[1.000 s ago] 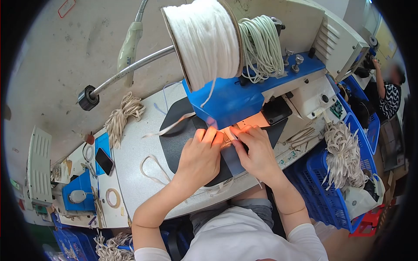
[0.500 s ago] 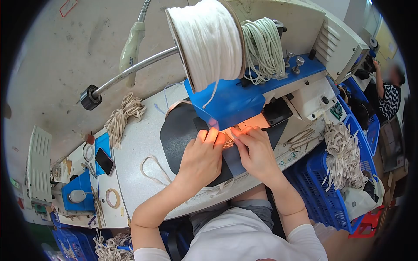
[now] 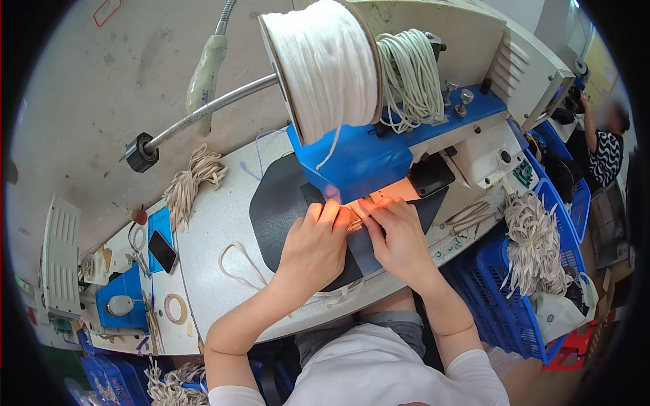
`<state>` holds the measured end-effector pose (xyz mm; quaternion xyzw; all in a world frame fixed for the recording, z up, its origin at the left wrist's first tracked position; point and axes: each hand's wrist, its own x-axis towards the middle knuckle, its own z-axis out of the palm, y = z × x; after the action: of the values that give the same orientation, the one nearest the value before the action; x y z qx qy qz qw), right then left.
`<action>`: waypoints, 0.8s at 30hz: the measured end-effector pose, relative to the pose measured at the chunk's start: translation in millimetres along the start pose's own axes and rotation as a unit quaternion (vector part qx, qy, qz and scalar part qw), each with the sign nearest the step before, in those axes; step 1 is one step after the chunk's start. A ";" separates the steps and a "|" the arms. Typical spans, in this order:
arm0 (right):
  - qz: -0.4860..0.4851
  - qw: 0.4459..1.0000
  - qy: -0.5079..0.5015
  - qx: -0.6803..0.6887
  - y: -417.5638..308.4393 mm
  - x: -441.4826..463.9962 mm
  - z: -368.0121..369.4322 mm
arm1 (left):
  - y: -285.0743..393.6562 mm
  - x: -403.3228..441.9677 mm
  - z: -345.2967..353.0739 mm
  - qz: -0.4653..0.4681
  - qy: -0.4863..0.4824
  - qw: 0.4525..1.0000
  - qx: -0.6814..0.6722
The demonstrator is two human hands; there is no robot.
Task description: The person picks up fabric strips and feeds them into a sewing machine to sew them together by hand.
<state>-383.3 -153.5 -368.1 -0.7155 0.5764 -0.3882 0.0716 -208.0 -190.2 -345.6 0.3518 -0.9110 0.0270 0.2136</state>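
Under the warm light of a blue-covered sewing machine, my two hands meet over the dark work plate. A short piece of beige strap shows between the fingertips, its far part hidden by the machine head and fingers. My left hand is closed, with curled fingers at the strap's left side. From the right, my right hand pinches the strap with thumb and forefinger. A thin loop of beige cord lies on the white table left of my left forearm.
Above the machine hangs a large spool of white cord beside a pale green cord coil. Strap bundles lie left and over a blue crate at right. A phone rests at left. Another person sits far right.
The beige band that curved along the back left edge of the dark plate is out of sight now. Both hands stay almost in place, with only slight finger movement.
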 end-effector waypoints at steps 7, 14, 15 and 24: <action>-0.014 1.000 -0.002 -0.015 1.0 0.1 0.6 | -1.4 0.1 -1.4 0.000 -0.008 1.000 -0.003; -0.065 0.995 -0.013 -0.073 -2.8 2.1 -1.3 | -10.6 6.1 -11.0 -0.035 -0.034 0.995 -0.083; -0.072 0.994 -0.015 -0.086 -3.2 2.4 -1.3 | -15.7 7.1 -11.1 -0.037 -0.027 0.994 -0.101; -0.083 0.986 -0.021 -0.143 -6.7 3.1 0.9 | -76.2 39.8 9.3 -0.024 -0.008 0.978 -0.206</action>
<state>-377.5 -154.3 -363.6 -0.7717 0.5628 -0.2915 -0.0515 -188.0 -274.3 -345.5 0.3221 -0.8900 -0.1696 0.2746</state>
